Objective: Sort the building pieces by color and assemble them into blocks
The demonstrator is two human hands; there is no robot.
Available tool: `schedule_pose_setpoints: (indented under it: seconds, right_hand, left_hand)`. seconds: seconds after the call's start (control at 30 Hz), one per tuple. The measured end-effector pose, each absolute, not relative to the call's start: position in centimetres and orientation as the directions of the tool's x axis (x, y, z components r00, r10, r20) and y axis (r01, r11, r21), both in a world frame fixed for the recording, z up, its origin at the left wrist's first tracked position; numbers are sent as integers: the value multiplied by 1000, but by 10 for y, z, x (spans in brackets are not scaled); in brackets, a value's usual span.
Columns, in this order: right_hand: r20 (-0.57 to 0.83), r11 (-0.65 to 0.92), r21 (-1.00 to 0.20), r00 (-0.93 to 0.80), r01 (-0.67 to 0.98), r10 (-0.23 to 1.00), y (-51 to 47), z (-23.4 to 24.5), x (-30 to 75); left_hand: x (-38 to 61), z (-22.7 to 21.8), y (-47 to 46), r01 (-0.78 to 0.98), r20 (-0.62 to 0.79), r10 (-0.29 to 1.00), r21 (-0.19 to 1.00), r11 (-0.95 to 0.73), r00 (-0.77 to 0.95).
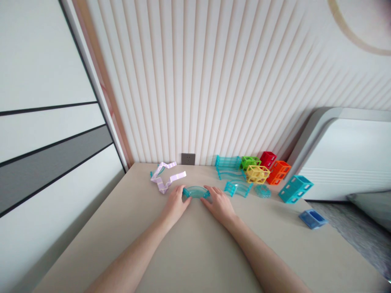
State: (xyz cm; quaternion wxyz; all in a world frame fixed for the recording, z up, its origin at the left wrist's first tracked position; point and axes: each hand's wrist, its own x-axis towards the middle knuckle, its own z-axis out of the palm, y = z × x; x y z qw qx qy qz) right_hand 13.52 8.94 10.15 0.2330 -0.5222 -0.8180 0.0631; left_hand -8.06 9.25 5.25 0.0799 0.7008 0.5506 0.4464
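Observation:
A curved, see-through teal track piece (196, 192) is held between my two hands, just above or on the table. My left hand (177, 200) grips its left end, thumb in front and fingers behind. Its right end is pinched the same way by my right hand (219, 202). Left of my left hand lies a zigzag lilac strip (163, 179) with a bit of teal plastic behind it. Near my right hand are another curved teal track piece (241, 188) and longer teal track pieces (229, 163) farther back.
On the right of the table (195, 252) stand open-sided blocks: green (251, 162), yellow (257, 174), red (268, 159), orange (278, 171), teal (295, 189) and blue (313, 219). A round teal piece (262, 190) lies among them. The ribbed wall has a dark socket (188, 158).

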Motion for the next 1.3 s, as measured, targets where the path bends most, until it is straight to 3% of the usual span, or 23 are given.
schedule_pose_setpoints:
  seconds: [0.83,1.07,1.2,1.3]
  right_hand:
    - [294,402,-216,-334,890,896,84,103,132]
    - [517,420,-128,-301,898,801,78,117,152]
    - [666,314,-53,-201,948,718,79,121,197]
    - [689,212,50,-187,976,700,80,121,238]
  left_hand:
    - [-80,49,93,747,529,848,559,-359,12]
    - [-81,49,93,753,524,852,555,-354,14]
    - [-82,48,93,746,526,850,556,-366,26]
    - [-82,47,93,748,530,847,550,-372,32]
